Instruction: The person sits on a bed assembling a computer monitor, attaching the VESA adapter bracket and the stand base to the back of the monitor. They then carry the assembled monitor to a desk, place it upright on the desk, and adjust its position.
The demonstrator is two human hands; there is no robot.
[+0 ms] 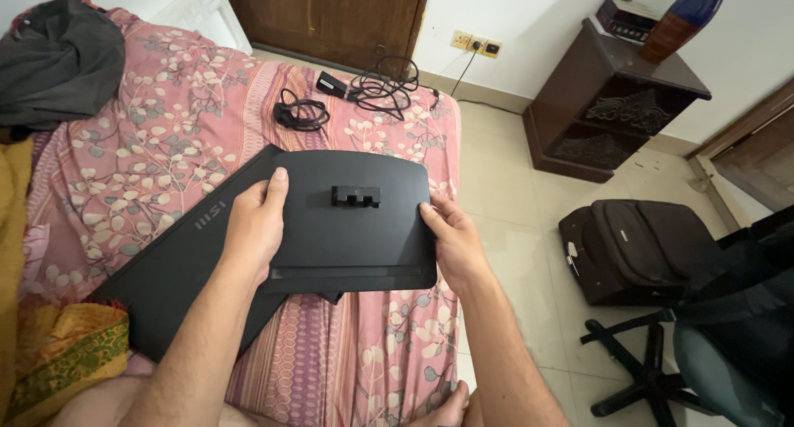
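Observation:
I hold a flat black stand base [351, 229] with a small raised bracket at its middle, level above the bed. My left hand [256, 224] grips its left edge, thumb on top. My right hand [451, 237] grips its right edge. Under it lies a large flat black panel [178, 270], like a monitor lying face down, angled across the pink floral bedsheet [165, 121].
Black cables and a power adapter [356, 88] lie at the bed's far end. A dark garment [58, 59] sits top left. On the tiled floor are a black suitcase [637, 245], an office chair [711, 336] and a dark wooden cabinet [612, 104].

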